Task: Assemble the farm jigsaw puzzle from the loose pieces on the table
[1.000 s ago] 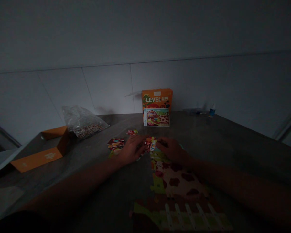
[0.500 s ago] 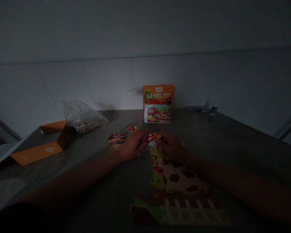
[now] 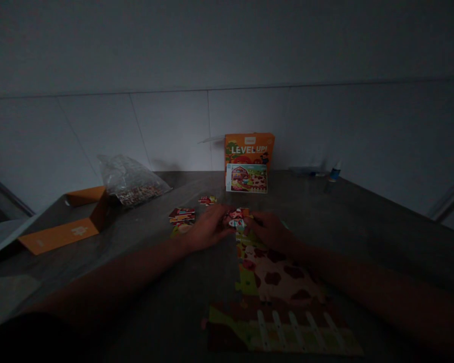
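Observation:
Between my two hands lie several small jigsaw puzzle pieces point(image 3: 237, 218) in red, orange and white, at the far end of a partly joined puzzle point(image 3: 283, 277) showing a spotted cow and a white fence. My left hand point(image 3: 211, 226) has its fingers closed at the left side of these pieces. From the right, my right hand point(image 3: 267, 229) pinches at their edge, covering part of the puzzle. A stack of loose puzzle pieces point(image 3: 182, 216) lies left of my left hand, and another piece point(image 3: 208, 200) sits just beyond it. The dim light hides the fingertips' exact contact.
An orange box point(image 3: 269, 146) stands against the wall with a farm picture card point(image 3: 246, 178) leaning on it. At left are an open orange box part point(image 3: 60, 236) and a clear plastic bag point(image 3: 130, 184) of small bits. A small bottle point(image 3: 335, 172) stands at back right.
The pieces between my hands have turned, and a white and blue part now shows more clearly. My left fingers have drawn in closer. The view has shifted slightly.

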`<state>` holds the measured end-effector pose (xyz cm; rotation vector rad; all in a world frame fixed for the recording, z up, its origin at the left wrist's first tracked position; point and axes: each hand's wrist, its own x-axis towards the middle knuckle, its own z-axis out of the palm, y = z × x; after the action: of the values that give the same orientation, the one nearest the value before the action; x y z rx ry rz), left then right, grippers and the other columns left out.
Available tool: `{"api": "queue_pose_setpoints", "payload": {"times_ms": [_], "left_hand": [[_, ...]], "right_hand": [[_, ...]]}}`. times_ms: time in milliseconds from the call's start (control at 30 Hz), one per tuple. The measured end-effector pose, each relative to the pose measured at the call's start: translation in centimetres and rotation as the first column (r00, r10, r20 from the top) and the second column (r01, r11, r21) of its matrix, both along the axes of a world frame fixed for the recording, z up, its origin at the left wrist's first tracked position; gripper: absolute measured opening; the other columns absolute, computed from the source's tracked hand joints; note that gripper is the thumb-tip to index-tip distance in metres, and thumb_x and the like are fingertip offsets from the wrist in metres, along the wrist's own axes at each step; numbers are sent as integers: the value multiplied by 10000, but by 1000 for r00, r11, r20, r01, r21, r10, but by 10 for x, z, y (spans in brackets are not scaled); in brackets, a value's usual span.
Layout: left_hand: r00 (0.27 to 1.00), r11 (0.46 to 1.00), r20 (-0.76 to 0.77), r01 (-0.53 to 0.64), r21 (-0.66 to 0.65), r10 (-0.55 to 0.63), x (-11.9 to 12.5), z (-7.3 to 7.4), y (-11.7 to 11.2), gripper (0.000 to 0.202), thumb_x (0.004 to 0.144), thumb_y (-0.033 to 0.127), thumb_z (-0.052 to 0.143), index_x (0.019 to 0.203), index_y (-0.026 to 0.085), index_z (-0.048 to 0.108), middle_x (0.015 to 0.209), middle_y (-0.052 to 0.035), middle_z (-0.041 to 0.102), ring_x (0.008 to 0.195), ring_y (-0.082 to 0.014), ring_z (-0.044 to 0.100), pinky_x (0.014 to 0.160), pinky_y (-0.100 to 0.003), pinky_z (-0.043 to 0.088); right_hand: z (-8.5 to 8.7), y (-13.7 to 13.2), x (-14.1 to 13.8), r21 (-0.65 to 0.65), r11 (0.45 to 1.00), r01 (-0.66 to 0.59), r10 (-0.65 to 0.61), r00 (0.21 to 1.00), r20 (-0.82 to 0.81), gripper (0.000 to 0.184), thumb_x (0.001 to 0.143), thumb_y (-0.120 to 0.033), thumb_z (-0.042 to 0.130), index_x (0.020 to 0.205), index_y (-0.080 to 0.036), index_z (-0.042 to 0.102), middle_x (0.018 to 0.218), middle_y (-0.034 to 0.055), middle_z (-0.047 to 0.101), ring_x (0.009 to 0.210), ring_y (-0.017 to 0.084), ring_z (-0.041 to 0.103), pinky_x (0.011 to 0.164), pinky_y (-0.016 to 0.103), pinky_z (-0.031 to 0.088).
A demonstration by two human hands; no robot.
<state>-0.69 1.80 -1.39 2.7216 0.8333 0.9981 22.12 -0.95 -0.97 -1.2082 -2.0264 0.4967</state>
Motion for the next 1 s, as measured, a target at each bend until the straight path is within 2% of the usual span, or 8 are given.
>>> {"api": "queue_pose_setpoints", "payload": {"times_ms": [133,333,500,600,733,900,1000], "left_hand": [[999,999,-13,-32,7,32,1,-1,0,396,926,319,586,1289,188,498,1129,-101,623,1053,-230,589,956,-373,479],[998,998,37,-54,18,53,0,-2,-1,406,937,317,577,1312,192,490,1171,-100,640,1073,-227,605,951,-357,488],[995,998,77,-66,-17,67,0,-2,-1,417,936,349,586,1322,224,490,1179,-79,651,1068,-216,626,935,-336,500],[992,997,106,-62,-48,66,1,1,-3,408,936,339,581,1315,209,504,1126,-75,670,1006,-209,647,889,-322,513],[987,994,142,-68,-83,80,2,4,-4,407,931,326,575,1311,194,512,1166,-88,667,1035,-223,644,899,-324,505],[969,982,230,-48,-181,90,2,4,-1,401,933,311,544,1308,173,515,911,-44,688,822,-184,656,771,-286,515],[952,974,286,-47,-223,111,3,2,3,386,932,310,534,1290,164,528,849,-30,683,752,-167,648,737,-280,509]], "right_hand": [[1,-1,0,-21,1000,-9,9,1000,-3,445,924,-420,441,666,-160,694,565,16,605,538,129,518,561,255,346],[1,-1,-1,-34,999,-13,12,1000,-28,465,936,-401,417,644,-161,688,578,25,608,542,126,511,564,254,346],[2,-1,-2,-80,997,-9,4,998,-63,520,954,-467,388,658,-157,683,514,12,528,494,121,462,520,251,324],[3,-2,-3,-77,997,-13,7,998,-69,526,951,-487,389,647,-162,669,504,4,503,478,118,440,509,253,316],[0,-1,-2,-59,998,13,-18,995,-100,503,939,-484,394,634,-172,646,501,-1,487,482,121,451,511,255,322],[-3,1,1,-41,990,137,-143,972,-189,484,939,-504,379,654,-185,604,490,-11,481,459,118,448,506,253,331],[-4,2,2,-52,985,166,-173,958,-227,491,942,-519,364,655,-191,590,468,-18,464,433,114,435,494,252,331]]}}
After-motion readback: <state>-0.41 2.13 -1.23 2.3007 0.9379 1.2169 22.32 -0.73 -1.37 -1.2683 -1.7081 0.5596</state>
